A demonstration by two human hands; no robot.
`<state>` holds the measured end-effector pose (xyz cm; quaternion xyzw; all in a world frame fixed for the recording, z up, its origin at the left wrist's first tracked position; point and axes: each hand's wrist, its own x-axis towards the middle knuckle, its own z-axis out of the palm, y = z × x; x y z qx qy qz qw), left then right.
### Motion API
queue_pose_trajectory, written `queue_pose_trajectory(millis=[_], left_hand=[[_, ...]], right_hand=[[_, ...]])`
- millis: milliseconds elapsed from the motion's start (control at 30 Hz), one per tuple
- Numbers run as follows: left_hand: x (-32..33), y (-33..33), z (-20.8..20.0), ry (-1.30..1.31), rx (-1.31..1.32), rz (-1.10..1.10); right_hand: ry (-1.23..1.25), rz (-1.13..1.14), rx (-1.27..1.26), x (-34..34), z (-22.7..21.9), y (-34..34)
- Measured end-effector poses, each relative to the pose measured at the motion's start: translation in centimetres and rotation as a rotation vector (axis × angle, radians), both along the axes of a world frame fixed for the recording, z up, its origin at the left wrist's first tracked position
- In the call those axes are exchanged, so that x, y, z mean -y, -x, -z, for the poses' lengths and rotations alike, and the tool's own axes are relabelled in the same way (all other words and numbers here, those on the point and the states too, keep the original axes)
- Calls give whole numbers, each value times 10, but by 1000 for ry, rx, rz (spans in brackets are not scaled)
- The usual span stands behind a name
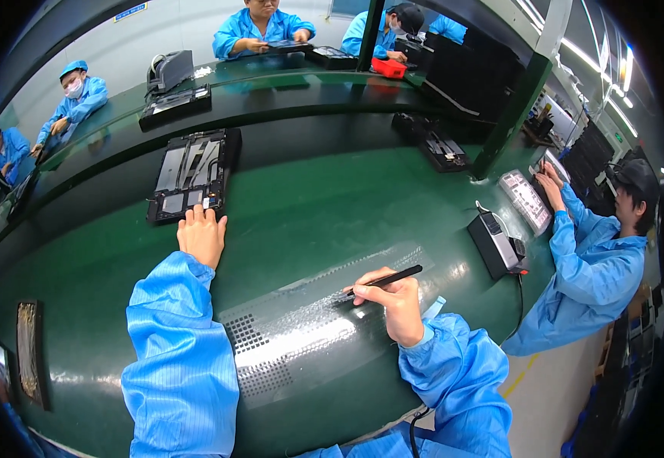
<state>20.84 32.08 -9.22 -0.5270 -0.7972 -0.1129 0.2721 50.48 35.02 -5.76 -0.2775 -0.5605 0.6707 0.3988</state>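
My right hand [394, 301] is closed around slim black tweezers [399, 275], held like a pen. Their tip points down and left over a clear plastic sheet [324, 359] lying on the green bench. Rows of small black square pads [246, 333] stick to the left part of that sheet, and a patch of smaller dark dots [265, 378] sits below them. My left hand [202, 235] reaches forward, fingers stretched out over the near edge of an opened flat electronic device [192, 172] in a black tray. Its fingertips touch near the corner of the device.
A black box-shaped dispenser [493, 244] with a cable stands right. Beyond it a co-worker [602, 244] handles a white sheet of parts [526, 200]. Another opened device [438, 145] lies far right, by a green post [511, 122]. A narrow dark tray [31, 351] lies left.
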Motion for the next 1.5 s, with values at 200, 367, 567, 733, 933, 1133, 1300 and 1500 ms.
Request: queue_pose_trajectory(millis=[200,367,567,733,933,1133,1300,1500], left_hand=[[3,-3,5,4,55,41],[0,-11,6,32,33,66],[1,-20,9,60,38,106],[0,-28,10,16,11,185],[-1,-37,9,106,85,186],[-2,-43,18,59,48,221],[6,-49,12,113,48,219],[14,-49,4,142,43,223]], right_hand=[[-2,-6,51,-6,8,0],[74,-24,44,-17,14,-1],[59,-55,71,-21,15,-2],[65,-54,73,-24,17,-3],[42,-61,79,-28,19,-4],[42,-92,83,-37,23,-7],[42,-101,65,-36,22,-8],[41,-96,49,-29,20,-6]])
